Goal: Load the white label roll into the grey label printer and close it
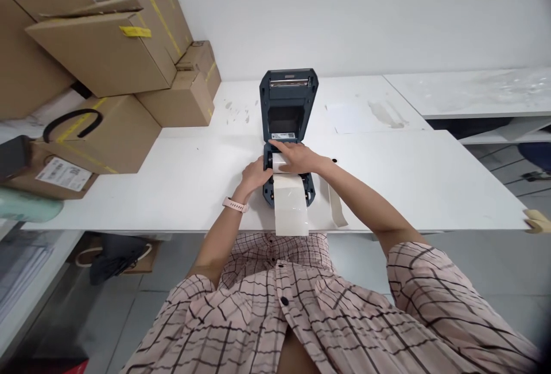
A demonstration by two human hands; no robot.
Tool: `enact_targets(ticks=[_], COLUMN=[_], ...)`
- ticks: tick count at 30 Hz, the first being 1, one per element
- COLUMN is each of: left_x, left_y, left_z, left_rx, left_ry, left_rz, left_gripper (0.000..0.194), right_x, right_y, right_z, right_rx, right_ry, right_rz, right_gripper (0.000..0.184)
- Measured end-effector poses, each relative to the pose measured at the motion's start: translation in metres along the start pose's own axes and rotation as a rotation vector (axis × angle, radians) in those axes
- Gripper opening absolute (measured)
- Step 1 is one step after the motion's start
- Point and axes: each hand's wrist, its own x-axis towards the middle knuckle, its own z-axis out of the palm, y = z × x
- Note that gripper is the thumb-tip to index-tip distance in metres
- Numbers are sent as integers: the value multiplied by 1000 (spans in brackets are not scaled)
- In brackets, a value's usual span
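A dark label printer (266,104) sits on the white table with its lid raised. Inside its base is a white label roll (279,163), partly covered by fingers. From the roll, a strip of blank labels (291,207) runs forward over the table's front edge. My right hand (300,158) reaches across the roll, fingers and thumb apart around it. My left hand (255,175) grips the printer's left side, its thumb over the rim beside the roll. The left hand's other fingers are partly hidden.
Several cardboard boxes (107,53) are stacked at the left, with a black curved strap (71,119) near them. A pale green cylinder (30,205) lies at the left edge. A loose paper strip (336,205) lies right of the printer. Another white table (482,93) stands at the back right.
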Motion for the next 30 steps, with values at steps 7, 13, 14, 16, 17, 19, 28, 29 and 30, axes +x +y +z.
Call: enact_targets(ticks=[7, 13, 14, 16, 17, 19, 28, 29, 30], left_x=[-3, -4, -4, -5, -5, -6, -5, -5, -5], left_y=[0, -2, -2, -2, -2, -1, -2, -2, -2], left_z=[-1, -1, -1, -2, -2, -2, 0, 1, 1], left_rx=[23, -20, -24, -35, -38, -37, -59, -56, -55], left_ry=[-53, -52, -55, -67, -72, -76, -59, -56, -55], left_rz=[-14, 23, 28, 36, 34, 20, 4, 0, -4], left_gripper=[53, 59, 60, 60, 60, 60, 60, 60, 59], right_x=[18, -46, -62, -89, -99, -112, -71, -64, -58], right_y=[1, 13, 18, 29, 35, 48, 89, 92, 95], right_z=[-10, -69, -79, -93, -97, -97, -42, -37, -31], right_rx=[2, 411, 472, 560, 579, 559, 377, 362, 342], right_ry=[-191, -13, 50, 179, 228, 282, 287, 272, 256], right_rz=[67, -186, -182, -119, -72, 29, 277, 302, 326], right_gripper=[116, 110, 109, 109, 109, 109, 94, 94, 94])
